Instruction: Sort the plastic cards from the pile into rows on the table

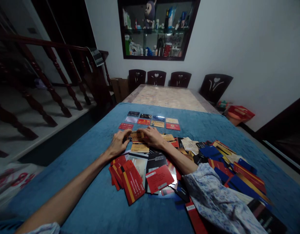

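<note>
Head view shows both hands over a blue cloth (91,156) that covers the near part of the counter (166,97). Left hand (118,142) pinches the left edge of a gold card (136,136), and right hand (153,137) pinches its right edge, so the card sits between them, just near and right of a red card (126,126). Beyond the hands lie two rows of four cards: far row dark, black, blue (159,118) and cream (171,120); nearer row pale (131,119), red, gold and red. A yellow card (140,148) lies just on the near side of the held one. Red cards (131,182) overlap near left, and a mixed heap (219,170) spreads to the right, partly hidden by the right sleeve (220,198). Chairs (156,78) stand at the far end.
</note>
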`<action>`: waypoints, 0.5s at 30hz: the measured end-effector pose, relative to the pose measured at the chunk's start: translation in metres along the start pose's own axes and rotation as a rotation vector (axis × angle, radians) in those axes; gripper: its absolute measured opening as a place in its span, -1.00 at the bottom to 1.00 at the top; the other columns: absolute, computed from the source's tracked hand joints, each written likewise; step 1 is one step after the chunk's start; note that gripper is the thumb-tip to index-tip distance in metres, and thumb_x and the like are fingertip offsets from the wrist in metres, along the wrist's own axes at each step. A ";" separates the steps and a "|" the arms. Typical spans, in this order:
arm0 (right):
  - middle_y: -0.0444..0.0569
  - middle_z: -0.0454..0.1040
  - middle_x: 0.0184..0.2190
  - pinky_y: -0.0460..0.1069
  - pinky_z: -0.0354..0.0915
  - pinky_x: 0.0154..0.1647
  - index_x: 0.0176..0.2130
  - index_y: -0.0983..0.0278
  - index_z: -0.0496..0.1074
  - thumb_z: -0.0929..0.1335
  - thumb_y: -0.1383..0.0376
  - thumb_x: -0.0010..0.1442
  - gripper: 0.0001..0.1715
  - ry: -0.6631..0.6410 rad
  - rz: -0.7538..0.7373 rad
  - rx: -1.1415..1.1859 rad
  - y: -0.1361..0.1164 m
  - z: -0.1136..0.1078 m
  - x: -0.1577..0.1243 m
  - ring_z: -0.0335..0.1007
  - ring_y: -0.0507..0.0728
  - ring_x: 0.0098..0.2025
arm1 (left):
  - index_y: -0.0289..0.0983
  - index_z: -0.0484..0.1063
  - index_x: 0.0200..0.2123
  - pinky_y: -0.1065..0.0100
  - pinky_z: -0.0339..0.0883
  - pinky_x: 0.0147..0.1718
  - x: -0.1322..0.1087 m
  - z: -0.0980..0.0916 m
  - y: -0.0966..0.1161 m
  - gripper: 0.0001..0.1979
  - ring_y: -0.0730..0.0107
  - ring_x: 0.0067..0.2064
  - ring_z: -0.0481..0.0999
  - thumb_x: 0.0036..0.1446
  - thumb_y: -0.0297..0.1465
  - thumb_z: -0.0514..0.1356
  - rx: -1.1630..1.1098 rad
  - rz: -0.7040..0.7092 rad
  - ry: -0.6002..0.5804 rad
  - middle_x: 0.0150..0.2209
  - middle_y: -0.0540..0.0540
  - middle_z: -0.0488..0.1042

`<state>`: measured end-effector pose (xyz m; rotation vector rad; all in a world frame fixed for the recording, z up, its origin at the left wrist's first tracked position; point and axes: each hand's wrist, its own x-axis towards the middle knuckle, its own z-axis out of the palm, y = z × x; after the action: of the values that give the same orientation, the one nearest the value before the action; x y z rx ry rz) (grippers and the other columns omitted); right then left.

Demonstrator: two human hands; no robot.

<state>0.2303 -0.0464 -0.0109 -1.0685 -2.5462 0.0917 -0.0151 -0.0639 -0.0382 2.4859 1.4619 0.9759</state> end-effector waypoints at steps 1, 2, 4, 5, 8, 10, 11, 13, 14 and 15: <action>0.13 0.52 -0.03 0.10 0.15 -0.09 0.23 0.21 0.31 0.35 0.31 0.27 -0.45 0.007 0.001 -0.010 0.001 0.001 0.000 0.26 0.26 -0.01 | -0.21 0.39 0.14 0.14 0.33 -0.02 0.000 0.000 0.000 -0.52 0.18 -0.08 0.46 0.11 -0.47 0.19 0.003 -0.001 -0.002 -0.05 -0.14 0.54; 0.14 0.51 -0.05 0.10 0.15 -0.09 0.24 0.22 0.31 0.35 0.29 0.28 -0.45 0.013 0.005 -0.021 0.001 0.002 0.000 0.25 0.26 -0.01 | -0.21 0.39 0.14 0.14 0.33 -0.02 0.000 0.000 -0.001 -0.51 0.17 -0.08 0.46 0.11 -0.46 0.20 0.004 -0.003 -0.005 -0.05 -0.14 0.55; 0.16 0.50 -0.06 0.09 0.15 -0.11 0.24 0.24 0.32 0.35 0.22 0.30 -0.45 0.025 0.016 -0.042 0.002 0.003 0.001 0.24 0.26 -0.01 | -0.20 0.39 0.16 0.12 0.32 -0.02 0.001 -0.001 -0.001 -0.49 0.15 -0.07 0.46 0.10 -0.44 0.21 0.001 -0.004 -0.013 -0.04 -0.14 0.55; 0.17 0.49 -0.06 0.08 0.15 -0.11 0.24 0.25 0.32 0.35 0.20 0.31 -0.45 0.030 0.019 -0.051 0.002 0.004 0.001 0.23 0.26 0.00 | -0.21 0.38 0.17 0.12 0.32 -0.02 0.001 -0.002 -0.001 -0.48 0.14 -0.06 0.46 0.10 -0.43 0.22 -0.002 -0.004 -0.016 -0.03 -0.15 0.55; 0.18 0.45 -0.06 0.09 0.16 -0.11 0.24 0.26 0.33 0.35 0.15 0.30 -0.43 0.036 0.019 -0.061 0.003 0.005 0.002 0.21 0.27 0.00 | -0.23 0.35 0.21 0.08 0.30 0.00 0.000 -0.003 0.000 -0.44 0.11 -0.01 0.44 0.10 -0.41 0.23 -0.004 -0.009 -0.031 0.01 -0.19 0.53; 0.18 0.43 -0.06 0.10 0.17 -0.11 0.24 0.26 0.33 0.37 0.11 0.27 -0.38 0.036 0.017 -0.059 0.004 0.004 0.002 0.20 0.29 0.01 | -0.23 0.33 0.22 0.05 0.29 0.00 0.000 -0.003 0.000 -0.43 0.07 0.02 0.43 0.10 -0.41 0.23 -0.001 -0.020 -0.043 0.04 -0.20 0.52; 0.18 0.42 -0.06 0.11 0.18 -0.10 0.25 0.27 0.32 0.39 0.09 0.26 -0.36 0.034 0.017 -0.057 0.004 0.004 0.002 0.20 0.29 0.01 | -0.23 0.33 0.22 0.04 0.29 0.00 0.000 -0.003 -0.001 -0.42 0.06 0.03 0.43 0.10 -0.40 0.23 -0.002 -0.025 -0.047 0.04 -0.21 0.51; 0.18 0.41 -0.05 0.12 0.18 -0.09 0.25 0.27 0.32 0.40 0.07 0.24 -0.32 0.025 0.016 -0.053 0.003 0.002 0.002 0.19 0.30 0.01 | -0.22 0.32 0.22 0.03 0.28 0.01 0.000 -0.003 -0.002 -0.42 0.05 0.04 0.43 0.10 -0.39 0.23 -0.006 -0.026 -0.047 0.04 -0.20 0.51; 0.17 0.41 -0.05 0.12 0.18 -0.08 0.26 0.28 0.31 0.40 0.07 0.24 -0.31 0.018 0.015 -0.052 0.003 0.002 0.002 0.19 0.30 0.01 | -0.21 0.32 0.23 0.03 0.28 0.01 0.000 -0.002 -0.002 -0.42 0.06 0.04 0.43 0.10 -0.39 0.23 -0.008 -0.022 -0.046 0.04 -0.20 0.51; 0.17 0.41 -0.05 0.13 0.18 -0.08 0.26 0.28 0.31 0.39 0.06 0.24 -0.31 0.009 0.016 -0.052 0.002 0.001 0.002 0.19 0.30 0.01 | -0.21 0.31 0.23 0.03 0.28 0.02 0.000 -0.002 -0.002 -0.41 0.06 0.04 0.42 0.10 -0.39 0.23 -0.010 -0.019 -0.048 0.04 -0.20 0.51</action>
<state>0.2306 -0.0436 -0.0114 -1.1056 -2.5452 0.0252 -0.0183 -0.0633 -0.0373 2.4660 1.4600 0.9113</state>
